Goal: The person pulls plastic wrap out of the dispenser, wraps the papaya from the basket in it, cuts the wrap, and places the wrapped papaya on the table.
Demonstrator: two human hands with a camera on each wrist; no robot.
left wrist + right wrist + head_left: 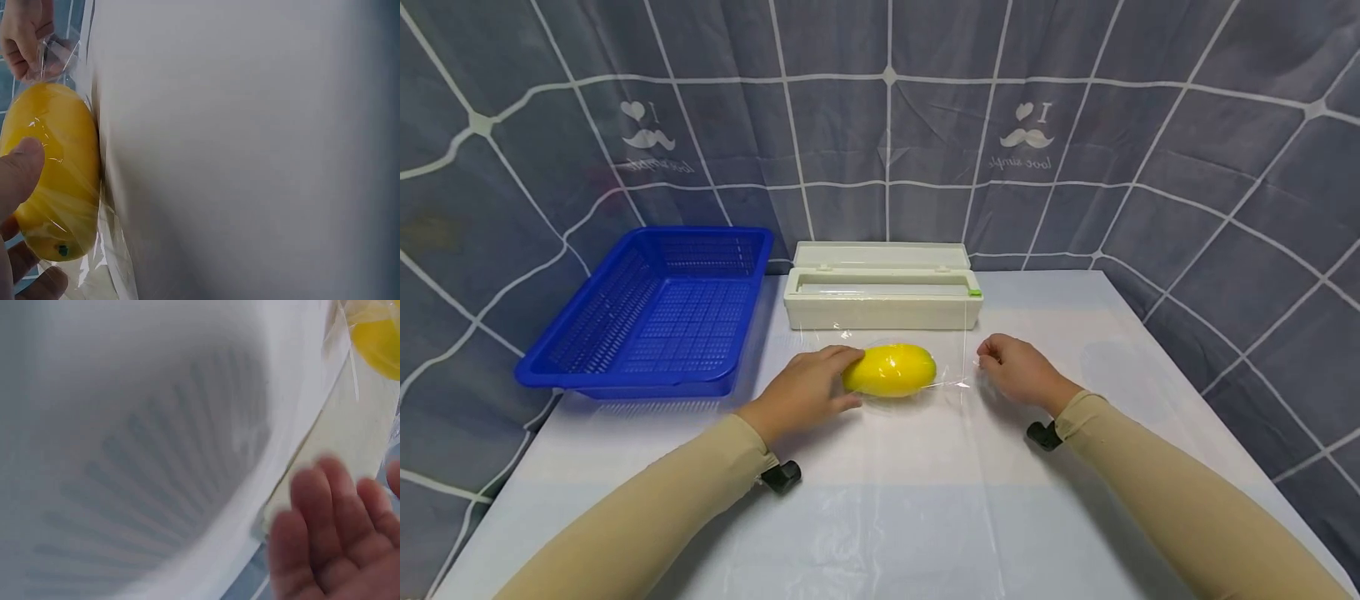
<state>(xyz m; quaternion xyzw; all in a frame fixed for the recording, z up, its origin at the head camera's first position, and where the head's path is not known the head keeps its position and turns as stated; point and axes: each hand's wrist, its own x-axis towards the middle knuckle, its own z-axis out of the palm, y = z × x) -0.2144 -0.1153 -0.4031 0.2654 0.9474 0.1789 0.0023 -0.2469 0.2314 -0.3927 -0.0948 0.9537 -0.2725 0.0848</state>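
One blue basket (692,325) at far left, no part in the action, so straight on to the left hand (808,385): it curls round the left end of the yellow fruit (895,371), thumb to the near side, fingers to the far. Good anchor, that; a light, steady hold looks best, enough to stop a roll without dragging the film (951,362). Centre stage, the fruit lies on its side, long way left to right, just near of the white box (883,315). Lid (880,256) up at the box's far edge, and the clear film appears to run from the box to the fruit, shiny creases across the skin in the left wrist view. Those want smoothing from the middle outward, I'd say, to let the air out. Green tab (975,293) at the box's right end: best left alone until the film sits flat. And out right, the right hand (1018,371), fingers loosely bent, tips just beside the film's right edge; whether they pinch it, I cannot tell. An even, level pull there should keep the sheet from folding onto itself.
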